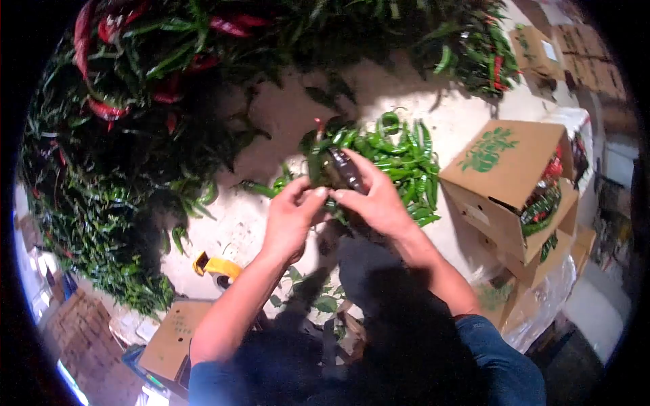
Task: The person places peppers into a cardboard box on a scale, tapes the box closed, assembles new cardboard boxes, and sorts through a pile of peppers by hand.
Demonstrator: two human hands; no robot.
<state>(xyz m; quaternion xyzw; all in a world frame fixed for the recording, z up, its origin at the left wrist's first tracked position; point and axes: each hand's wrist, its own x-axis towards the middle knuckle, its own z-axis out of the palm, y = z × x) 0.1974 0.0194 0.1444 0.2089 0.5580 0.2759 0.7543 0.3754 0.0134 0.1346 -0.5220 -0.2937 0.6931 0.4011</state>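
Observation:
Both hands meet near the middle of the view around a bunch of dark green and blackish peppers [326, 169]. My left hand [296, 208] has its fingers curled at the bunch's lower left side. On the right side, my right hand [374, 197] wraps round a shiny dark pepper [347, 169], its thumb close to the left one. Just behind and right of the hands lies a spread of bright green peppers [413, 159] on the pale table [196, 233]. A few more green peppers [261, 187] are left of my left hand.
A large heap of green and red peppers [101, 196] covers the left and far side. At the right stands an open cardboard box [497, 162] with peppers inside. A yellow tape dispenser [220, 265] lies beside my left forearm. Another box [177, 338] is at lower left.

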